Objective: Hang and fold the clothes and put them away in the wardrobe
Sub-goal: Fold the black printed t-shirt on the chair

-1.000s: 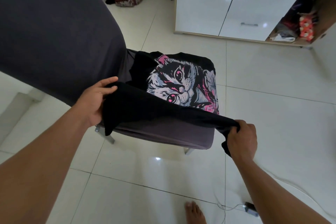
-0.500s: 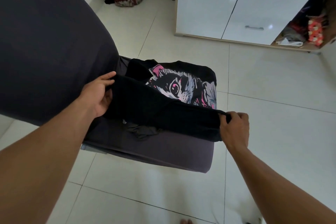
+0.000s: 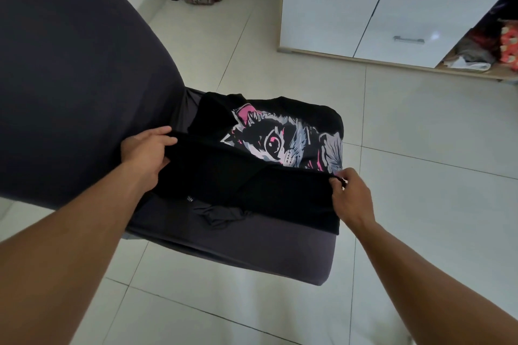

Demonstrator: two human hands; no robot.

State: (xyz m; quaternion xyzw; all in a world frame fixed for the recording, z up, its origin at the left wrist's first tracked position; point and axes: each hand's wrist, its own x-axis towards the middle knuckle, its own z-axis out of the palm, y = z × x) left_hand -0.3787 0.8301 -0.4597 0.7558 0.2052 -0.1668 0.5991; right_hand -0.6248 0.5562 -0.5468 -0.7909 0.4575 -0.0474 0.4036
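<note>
Black T-shirt (image 3: 252, 176) with cat print, lying on dark chair seat (image 3: 238, 249).
Left hand (image 3: 145, 148) grips folded edge; right hand (image 3: 350, 196) pinches opposite corner.

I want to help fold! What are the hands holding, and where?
The black cat T-shirt, by its folded-over edge: left hand grips one end, right hand pinches the other.

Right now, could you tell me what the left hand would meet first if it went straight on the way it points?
Probably the cat print on the black T-shirt lying on the chair; the left hand points toward it, though depth is unclear.
</note>
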